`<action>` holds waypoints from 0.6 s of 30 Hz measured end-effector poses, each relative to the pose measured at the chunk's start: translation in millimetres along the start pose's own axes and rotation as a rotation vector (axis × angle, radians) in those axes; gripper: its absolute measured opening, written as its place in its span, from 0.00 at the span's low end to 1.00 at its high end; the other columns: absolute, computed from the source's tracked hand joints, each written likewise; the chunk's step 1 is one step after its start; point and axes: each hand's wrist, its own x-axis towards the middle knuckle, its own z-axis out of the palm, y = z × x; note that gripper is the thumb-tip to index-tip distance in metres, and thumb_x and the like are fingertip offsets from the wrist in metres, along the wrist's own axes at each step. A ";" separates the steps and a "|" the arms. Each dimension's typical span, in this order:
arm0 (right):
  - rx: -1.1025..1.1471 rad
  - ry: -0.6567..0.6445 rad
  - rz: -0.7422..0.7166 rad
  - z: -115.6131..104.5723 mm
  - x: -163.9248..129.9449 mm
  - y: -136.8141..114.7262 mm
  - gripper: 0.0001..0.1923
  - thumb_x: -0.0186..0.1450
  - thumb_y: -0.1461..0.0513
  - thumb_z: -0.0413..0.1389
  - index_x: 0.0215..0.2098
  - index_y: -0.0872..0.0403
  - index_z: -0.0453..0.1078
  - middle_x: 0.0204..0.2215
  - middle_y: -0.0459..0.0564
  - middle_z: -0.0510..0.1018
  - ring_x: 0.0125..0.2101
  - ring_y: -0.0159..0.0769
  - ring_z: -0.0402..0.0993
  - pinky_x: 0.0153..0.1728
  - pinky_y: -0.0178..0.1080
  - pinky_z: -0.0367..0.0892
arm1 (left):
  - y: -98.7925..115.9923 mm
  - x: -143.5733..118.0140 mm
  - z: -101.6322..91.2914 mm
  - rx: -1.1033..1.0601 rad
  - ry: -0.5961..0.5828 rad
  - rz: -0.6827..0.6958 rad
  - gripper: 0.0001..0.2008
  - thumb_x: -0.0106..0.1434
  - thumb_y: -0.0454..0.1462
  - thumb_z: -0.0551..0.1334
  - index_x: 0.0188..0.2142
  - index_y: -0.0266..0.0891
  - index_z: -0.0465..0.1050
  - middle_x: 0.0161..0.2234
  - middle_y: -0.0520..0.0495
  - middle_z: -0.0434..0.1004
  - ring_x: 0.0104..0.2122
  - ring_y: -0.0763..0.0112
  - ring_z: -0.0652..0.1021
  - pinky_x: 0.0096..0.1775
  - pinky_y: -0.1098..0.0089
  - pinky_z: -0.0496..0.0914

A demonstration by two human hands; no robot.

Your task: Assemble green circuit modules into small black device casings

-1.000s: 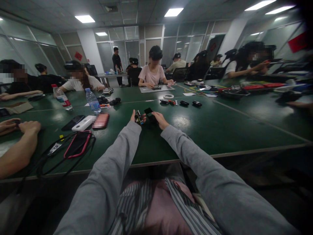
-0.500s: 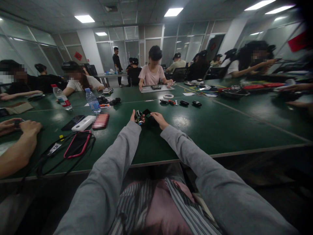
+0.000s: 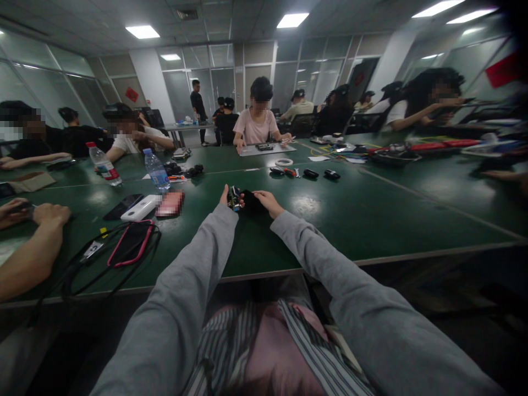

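Note:
Over the green table (image 3: 330,225), my left hand (image 3: 225,199) is closed around a small electronic circuit board (image 3: 234,198) with metallic and coloured parts. Close to its right side, my right hand (image 3: 269,203) pinches a thin black flat piece (image 3: 253,202) between thumb and fingers. Its dark surface blends with the shadow, so I cannot tell whether it touches the board. Beyond my hands lie several black, rounded objects (image 3: 311,174) and an orange-and-black tool (image 3: 291,172).
Two water bottles (image 3: 157,170) stand at the left. Nearer are a white device (image 3: 141,207), a pink phone-like item (image 3: 170,204) and a pink-edged black pouch (image 3: 131,243) with cords. A neighbour's hands (image 3: 51,214) rest at far left. A white ring (image 3: 284,162) lies farther back.
The black piece has turned in my right hand and now shows a darker, broader face near the board. Across the table at left, a person has raised a hand toward the face.

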 end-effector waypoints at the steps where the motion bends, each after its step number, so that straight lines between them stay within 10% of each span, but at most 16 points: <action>1: -0.001 0.002 -0.003 0.1 0.0 0.4 0.10 0.58 0.64 0.53 0.35 0.57 0.75 0.34 0.50 0.79 0.39 0.35 0.73 0.49 0.41 0.64 | -0.5 1.6 -1.1 -0.001 -0.006 0.000 0.27 0.62 0.56 0.53 0.41 0.33 0.72 0.25 0.43 0.76 0.18 0.71 0.75 0.25 0.69 0.72; 6: -0.044 0.098 -0.054 -1.1 1.3 3.3 0.12 0.58 0.62 0.52 0.39 0.56 0.72 0.34 0.49 0.77 0.37 0.34 0.72 0.45 0.41 0.66 | -2.1 5.9 -3.3 -0.008 -0.041 0.004 0.25 0.63 0.55 0.52 0.39 0.34 0.71 0.25 0.42 0.76 0.19 0.70 0.75 0.26 0.67 0.73; 12: -0.340 0.277 -0.438 -0.5 -13.7 -13.6 0.13 0.62 0.59 0.50 0.41 0.55 0.70 0.41 0.54 0.72 0.45 0.41 0.65 0.53 0.47 0.58 | 3.9 -8.5 11.7 -0.077 -0.011 0.044 0.25 0.63 0.54 0.52 0.41 0.34 0.70 0.28 0.41 0.77 0.25 0.66 0.78 0.35 0.62 0.75; 18: -0.475 0.175 -0.645 12.1 -42.6 -36.6 0.18 0.66 0.55 0.47 0.51 0.52 0.66 0.48 0.56 0.66 0.52 0.46 0.58 0.57 0.50 0.53 | 15.0 -23.1 27.1 -0.085 -0.054 0.098 0.25 0.66 0.52 0.48 0.41 0.34 0.71 0.28 0.42 0.77 0.31 0.63 0.79 0.38 0.62 0.74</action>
